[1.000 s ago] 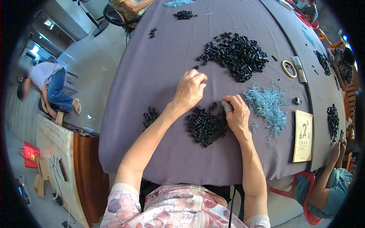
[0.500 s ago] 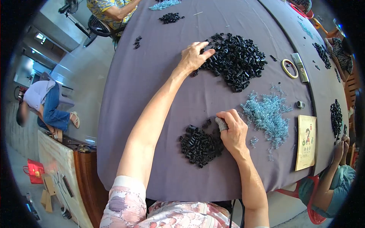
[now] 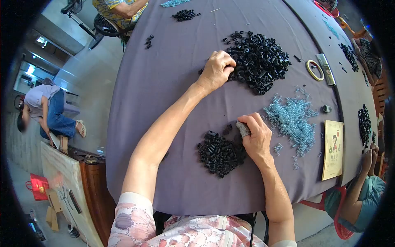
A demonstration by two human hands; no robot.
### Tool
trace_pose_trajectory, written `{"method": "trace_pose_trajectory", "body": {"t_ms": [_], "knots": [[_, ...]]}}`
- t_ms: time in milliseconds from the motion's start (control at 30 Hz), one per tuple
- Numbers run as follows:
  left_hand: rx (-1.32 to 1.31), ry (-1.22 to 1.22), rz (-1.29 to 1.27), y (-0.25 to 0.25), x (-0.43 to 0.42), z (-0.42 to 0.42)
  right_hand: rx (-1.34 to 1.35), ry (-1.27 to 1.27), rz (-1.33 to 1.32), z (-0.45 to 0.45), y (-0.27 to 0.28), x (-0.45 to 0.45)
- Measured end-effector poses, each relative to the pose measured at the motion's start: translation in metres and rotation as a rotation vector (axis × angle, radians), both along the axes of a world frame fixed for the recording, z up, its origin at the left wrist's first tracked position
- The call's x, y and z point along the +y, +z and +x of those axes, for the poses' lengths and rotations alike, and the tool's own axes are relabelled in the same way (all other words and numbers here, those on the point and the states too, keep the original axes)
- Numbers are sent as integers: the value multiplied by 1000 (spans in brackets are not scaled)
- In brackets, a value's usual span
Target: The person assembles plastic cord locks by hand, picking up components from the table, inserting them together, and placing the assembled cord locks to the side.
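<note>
My left hand (image 3: 218, 71) reaches to the left edge of a large pile of small black plastic pieces (image 3: 259, 61). Its fingers are drawn together in a pinch, and whatever lies between them is hidden. My right hand (image 3: 257, 138) is curled closed above the right edge of a smaller pile of black pieces (image 3: 220, 154). A rough grey covering or piece (image 3: 242, 129) shows at its thumb; anything else in the grip is hidden. To the right of this hand spreads a heap of small, bluish coil springs (image 3: 292, 119).
A yellowish booklet (image 3: 333, 150), a tape roll (image 3: 314, 71), a pale flat packet (image 3: 326, 69) and a small grey object (image 3: 326, 108) lie on the right. Other people sit around the grey-covered table (image 3: 164, 53), near more black piles (image 3: 364, 123). Another person (image 3: 53, 107) bends down at left.
My left hand has gone from spread fingers to a pinch and moved slightly down and right at the large pile's edge. My right hand stays closed at nearly the same place.
</note>
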State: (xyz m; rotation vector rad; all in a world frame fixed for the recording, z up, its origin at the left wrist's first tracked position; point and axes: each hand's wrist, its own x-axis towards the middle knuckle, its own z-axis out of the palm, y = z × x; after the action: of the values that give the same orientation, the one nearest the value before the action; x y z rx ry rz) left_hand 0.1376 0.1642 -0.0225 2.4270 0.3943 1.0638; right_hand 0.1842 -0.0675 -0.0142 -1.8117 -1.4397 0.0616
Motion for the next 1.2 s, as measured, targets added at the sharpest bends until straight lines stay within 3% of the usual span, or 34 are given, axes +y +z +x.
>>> {"method": "trace_pose_trajectory", "body": {"t_ms": [300, 500, 800, 933, 1033, 1200], "knots": [[67, -291, 87, 10, -59, -37, -1, -2, -16, 1, -5, -1], [1, -107, 42, 11, -54, -26, -13, -2, -22, 1, -4, -2], [90, -25, 54, -2, -50, 4, 0, -1, -66, 2, -2, -3], [132, -128, 30, 1, -53, -13, -2, 2, -45, 2, -2, -3], [16, -109, 86, 10, -53, -31, -4, 1, -35, 2, -3, -3], [104, 60, 5, 21, -63, -67, -9, -4, -35, 2, -5, -3]]}}
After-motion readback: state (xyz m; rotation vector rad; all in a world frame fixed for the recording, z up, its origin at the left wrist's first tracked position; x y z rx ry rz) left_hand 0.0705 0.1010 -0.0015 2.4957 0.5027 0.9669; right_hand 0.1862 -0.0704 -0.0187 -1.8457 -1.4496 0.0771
